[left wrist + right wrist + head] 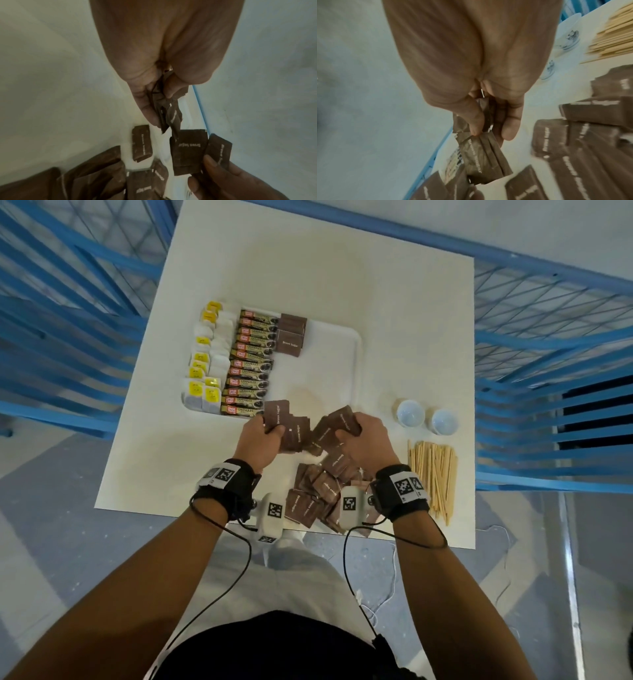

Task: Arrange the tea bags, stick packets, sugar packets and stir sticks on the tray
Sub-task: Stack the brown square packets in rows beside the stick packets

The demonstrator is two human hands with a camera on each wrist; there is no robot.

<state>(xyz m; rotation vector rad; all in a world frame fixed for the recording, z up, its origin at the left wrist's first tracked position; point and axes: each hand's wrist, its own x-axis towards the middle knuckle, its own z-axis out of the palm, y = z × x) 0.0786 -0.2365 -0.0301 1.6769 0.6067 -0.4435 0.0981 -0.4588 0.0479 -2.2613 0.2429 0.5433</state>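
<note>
Sugar packets: a loose brown pile [317, 494] lies on the surface near its front edge; two small stacks [291, 335] are already on the tray.
Left hand [262, 441]: fingers curled around a few brown packets [276, 416], above the pile.
Right hand [364, 440]: pinches a small bundle of packets [481, 159] between thumb and fingers.
Tray [342, 364]: white, holds tea bags [205, 364] in the left column, stick packets [253, 361] beside them.
Stir sticks [433, 474]: on the surface, right of the pile.
Cups [426, 417]: two, beyond the sticks.
</note>
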